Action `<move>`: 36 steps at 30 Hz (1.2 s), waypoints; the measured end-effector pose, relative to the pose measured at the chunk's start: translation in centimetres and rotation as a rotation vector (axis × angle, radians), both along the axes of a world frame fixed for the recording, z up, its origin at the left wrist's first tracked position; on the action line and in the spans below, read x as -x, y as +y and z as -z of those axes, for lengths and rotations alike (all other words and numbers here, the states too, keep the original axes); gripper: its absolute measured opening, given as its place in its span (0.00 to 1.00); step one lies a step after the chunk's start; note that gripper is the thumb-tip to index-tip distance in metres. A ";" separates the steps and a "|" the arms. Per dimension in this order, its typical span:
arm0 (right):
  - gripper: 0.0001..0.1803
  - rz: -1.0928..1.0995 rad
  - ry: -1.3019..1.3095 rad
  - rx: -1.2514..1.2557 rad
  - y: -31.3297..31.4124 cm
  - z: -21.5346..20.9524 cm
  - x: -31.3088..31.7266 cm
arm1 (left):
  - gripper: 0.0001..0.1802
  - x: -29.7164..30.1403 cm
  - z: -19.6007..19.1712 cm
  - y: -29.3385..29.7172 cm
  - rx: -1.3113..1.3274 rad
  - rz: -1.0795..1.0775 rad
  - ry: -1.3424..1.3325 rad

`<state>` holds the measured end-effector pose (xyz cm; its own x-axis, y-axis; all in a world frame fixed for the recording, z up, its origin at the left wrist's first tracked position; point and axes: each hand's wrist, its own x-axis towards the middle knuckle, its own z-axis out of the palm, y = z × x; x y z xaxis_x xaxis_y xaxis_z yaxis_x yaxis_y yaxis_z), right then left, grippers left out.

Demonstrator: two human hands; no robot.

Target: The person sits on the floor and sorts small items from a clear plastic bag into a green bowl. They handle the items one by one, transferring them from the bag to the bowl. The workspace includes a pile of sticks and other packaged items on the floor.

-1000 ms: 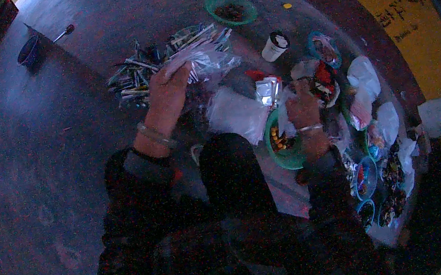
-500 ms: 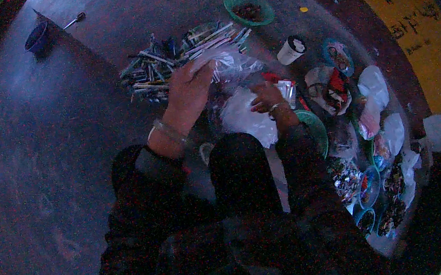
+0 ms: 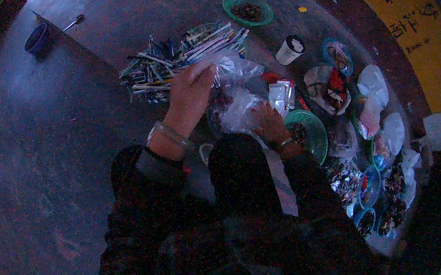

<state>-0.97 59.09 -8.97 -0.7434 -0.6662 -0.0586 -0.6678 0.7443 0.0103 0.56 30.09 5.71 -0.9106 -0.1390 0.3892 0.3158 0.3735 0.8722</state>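
Observation:
My left hand [image 3: 191, 100], with a bangle at its wrist, is closed in a pinch on the upper part of a clear plastic bag [image 3: 235, 69]. The bag's crumpled lower part [image 3: 238, 110] spreads above my knee. Against its right side rests my right hand [image 3: 270, 123], fingers stretched out and slightly apart. Just beyond my left hand lies a heap of thin pens or pen-like sticks [image 3: 153, 67]. Red and silvery packets [image 3: 281, 94] sit beside my right hand. What the bag holds is too dark to make out.
A green basket [image 3: 313, 135] with small dark pieces stands right of my right hand. Farther off are another green basket [image 3: 265, 18] and a white cup [image 3: 290, 50]. Filled bags [image 3: 373, 85] and containers line the right. A dark basin [image 3: 36, 41] stands far left.
My right hand has moved down and slightly left, off the packets and onto the bag's side, its fingers straightening. The bag's lower part has shrunk and bunched up. My left hand has hardly moved.

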 end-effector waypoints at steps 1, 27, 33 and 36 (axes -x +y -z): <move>0.33 -0.006 0.021 0.009 -0.2 0.8 0.2 | 0.14 0.1 0.1 -0.1 0.139 -0.009 0.063; 0.26 0.540 -0.563 0.928 -2.0 -7.9 2.4 | 0.12 0.2 2.3 0.1 -0.063 0.239 0.008; 0.44 0.115 -0.875 1.536 -3.1 -7.3 0.4 | 0.11 -0.9 -1.3 1.2 -0.649 0.419 -0.129; 0.44 0.141 -1.065 1.718 -7.8 -10.6 -2.0 | 0.15 -1.3 -0.7 0.8 -0.170 0.186 0.217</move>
<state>1.02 51.27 1.67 -0.8888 -0.4506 0.0833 0.1230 -0.4096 -0.9039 1.83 30.94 6.39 -0.8247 -0.0573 0.5626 0.5504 0.1471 0.8218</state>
